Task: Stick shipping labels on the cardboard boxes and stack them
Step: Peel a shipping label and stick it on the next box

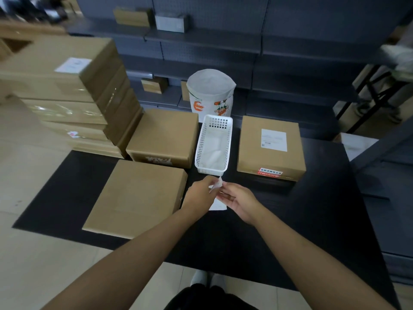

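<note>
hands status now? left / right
Left hand: pinching the top of the white label sheet.
Right hand: fingers curled round the same sheet from the other side.

On the bench (312,220), a basket (214,144) sits centrally. Labelled box (270,148) lies right of it, two boxes left: one (164,135) behind, one (136,198) in front. A stack (67,97) stands far left. A bag (210,95) stands behind the basket.

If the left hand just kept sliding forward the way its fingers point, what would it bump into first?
Probably the white basket. The left hand, pinching a label sheet together with the right hand, points up and slightly right toward the basket's near rim. Depth is hard to judge, so it might pass just above the rim.
</note>
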The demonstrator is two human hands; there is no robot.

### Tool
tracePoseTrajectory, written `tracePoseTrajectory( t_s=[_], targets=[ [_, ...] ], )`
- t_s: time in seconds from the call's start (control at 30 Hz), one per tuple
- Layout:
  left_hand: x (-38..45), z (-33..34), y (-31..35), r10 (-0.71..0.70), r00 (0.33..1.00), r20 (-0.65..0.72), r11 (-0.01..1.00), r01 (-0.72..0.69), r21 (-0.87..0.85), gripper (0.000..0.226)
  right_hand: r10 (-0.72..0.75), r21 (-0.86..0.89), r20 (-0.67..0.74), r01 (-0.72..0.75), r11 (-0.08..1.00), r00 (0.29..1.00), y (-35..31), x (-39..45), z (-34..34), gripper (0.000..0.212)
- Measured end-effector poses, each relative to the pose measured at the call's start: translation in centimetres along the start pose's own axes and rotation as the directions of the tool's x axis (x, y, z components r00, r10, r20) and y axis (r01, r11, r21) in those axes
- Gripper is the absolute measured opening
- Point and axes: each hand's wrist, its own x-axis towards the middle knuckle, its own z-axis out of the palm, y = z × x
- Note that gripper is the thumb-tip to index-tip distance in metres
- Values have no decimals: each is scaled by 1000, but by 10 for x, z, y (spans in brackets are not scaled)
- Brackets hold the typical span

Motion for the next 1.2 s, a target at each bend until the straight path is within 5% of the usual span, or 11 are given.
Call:
tracePoseTrajectory(
  t_s=[0.43,0.97,1.2],
  targets=[
    [-2,-44,-19,2,1000,-27,1000,-2,10,35,-54,-55,-78,50,997,996,12,2,44,18],
    [13,-196,-115,192,981,-14,981,-192,-16,31,-280,-79,-237,269,960,930,60,33,235,17],
    [1,-226,-149,245,969,24,969,-245,7,30,-296,-133,-218,272,953,930,88,40,267,20]
  ],
)
